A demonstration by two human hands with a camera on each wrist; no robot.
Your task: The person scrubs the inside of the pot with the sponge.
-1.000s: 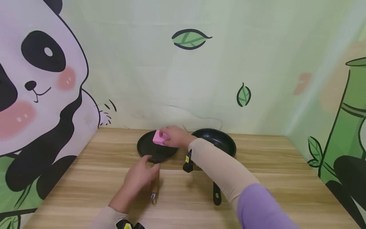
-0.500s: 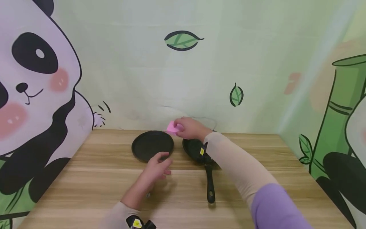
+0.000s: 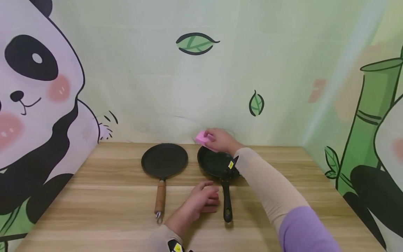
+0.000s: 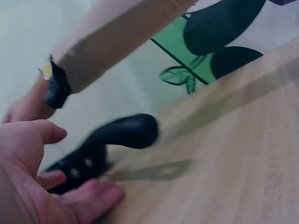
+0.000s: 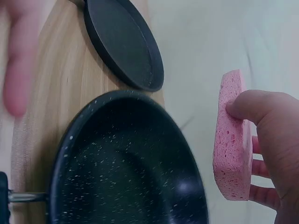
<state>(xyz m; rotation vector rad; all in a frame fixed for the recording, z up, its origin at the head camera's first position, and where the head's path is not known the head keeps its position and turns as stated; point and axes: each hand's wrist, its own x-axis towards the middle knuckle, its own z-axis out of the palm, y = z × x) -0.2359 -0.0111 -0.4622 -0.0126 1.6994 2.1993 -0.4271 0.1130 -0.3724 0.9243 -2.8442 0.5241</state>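
A pink sponge (image 5: 231,140) is pinched between the thumb and fingers of my right hand (image 3: 221,140). That hand hovers over the far rim of a deep black frying pan (image 3: 214,162), whose speckled inside shows in the right wrist view. Just left of the pan's black handle (image 3: 227,203) is my left hand (image 3: 203,199), its fingers spread and holding nothing. In the left wrist view the same handle stands beyond the fingers (image 4: 93,198). Further left lies a flat black pan (image 3: 164,160) with a wooden handle (image 3: 160,197).
Both pans rest on a wood-grain table (image 3: 119,196). Behind it hangs a pale green backdrop (image 3: 141,87) printed with leaves, close to the pans' far rims. A panda picture (image 3: 41,105) covers the left side and bamboo (image 3: 371,105) the right.
My right hand has lifted the sponge off the flat pan and carried it right, over the deep pan. My left hand has left the wooden handle and moved right to beside the black handle.
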